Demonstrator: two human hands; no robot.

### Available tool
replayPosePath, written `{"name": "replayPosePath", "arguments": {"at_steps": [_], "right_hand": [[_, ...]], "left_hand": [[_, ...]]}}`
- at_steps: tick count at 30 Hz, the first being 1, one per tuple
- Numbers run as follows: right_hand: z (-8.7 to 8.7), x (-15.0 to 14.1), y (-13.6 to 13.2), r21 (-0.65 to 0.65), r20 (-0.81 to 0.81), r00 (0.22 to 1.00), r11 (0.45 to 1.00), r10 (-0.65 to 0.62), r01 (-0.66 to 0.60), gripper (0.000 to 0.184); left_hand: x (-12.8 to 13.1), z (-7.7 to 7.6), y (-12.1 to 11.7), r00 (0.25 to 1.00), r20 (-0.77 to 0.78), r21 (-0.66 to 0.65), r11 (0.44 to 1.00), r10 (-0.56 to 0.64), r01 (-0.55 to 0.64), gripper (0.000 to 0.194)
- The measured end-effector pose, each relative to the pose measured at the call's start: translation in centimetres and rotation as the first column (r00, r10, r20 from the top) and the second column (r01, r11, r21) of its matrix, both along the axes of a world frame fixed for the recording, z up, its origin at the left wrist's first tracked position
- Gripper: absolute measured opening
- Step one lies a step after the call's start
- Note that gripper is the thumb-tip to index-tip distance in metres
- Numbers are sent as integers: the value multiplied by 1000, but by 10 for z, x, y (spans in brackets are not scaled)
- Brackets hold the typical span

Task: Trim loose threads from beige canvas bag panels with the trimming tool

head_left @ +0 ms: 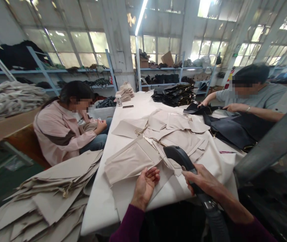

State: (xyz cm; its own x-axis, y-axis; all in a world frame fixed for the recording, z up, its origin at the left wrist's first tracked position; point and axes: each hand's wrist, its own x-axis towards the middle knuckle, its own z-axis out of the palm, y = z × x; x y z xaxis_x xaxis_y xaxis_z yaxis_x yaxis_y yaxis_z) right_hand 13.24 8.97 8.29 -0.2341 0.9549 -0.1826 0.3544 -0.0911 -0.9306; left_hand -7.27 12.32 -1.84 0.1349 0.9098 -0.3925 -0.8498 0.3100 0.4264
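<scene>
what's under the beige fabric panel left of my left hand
Another beige fabric piece shows past the near edge of that beige fabric panel, over the white tabletop; anything beneath its middle is covered.

The right hand (201, 179) is closed around a black tool (180, 155), whose head is near a beige piece of cloth (129, 158) on the white table (98, 205). The left hand (145, 186), with the palm up and the fingers bent, is at the front edge of this piece; whether it grips the edge, I cannot tell. Behind lie more beige pieces (158, 118) with gold-coloured metal parts (137, 132), and farther a black stack (172, 95). At the left, a person in a pink jacket (55, 132) sits; at the right, a person in grey (264, 99) handles black cloth (236, 129)
</scene>
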Motion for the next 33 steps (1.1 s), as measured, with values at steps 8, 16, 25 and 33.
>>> {"name": "replayPosePath", "arguments": {"at_steps": [8, 16, 25, 33], "right_hand": [[-15, 9, -25, -51, 31, 999, 998, 45, -43, 16], [-18, -2, 11, 13, -11, 1000, 1000, -15, 15, 21], [-21, 39, -23, -24, 13, 1000, 1000, -9, 10, 23], [-33, 45, -42, -31, 20, 1000, 1000, 4, -3, 25]], "left_hand": [[1, 1, 1, 1000, 19, 16, 1000, 7, -7, 41], [1, 2, 2, 1000, -19, -18, 1000, 15, -15, 41], [-5, 14, -21, 813, -580, 198, 977, 53, 78, 31], [-35, 48, -11, -368, -741, 350, 791, 562, 502, 26]]}}
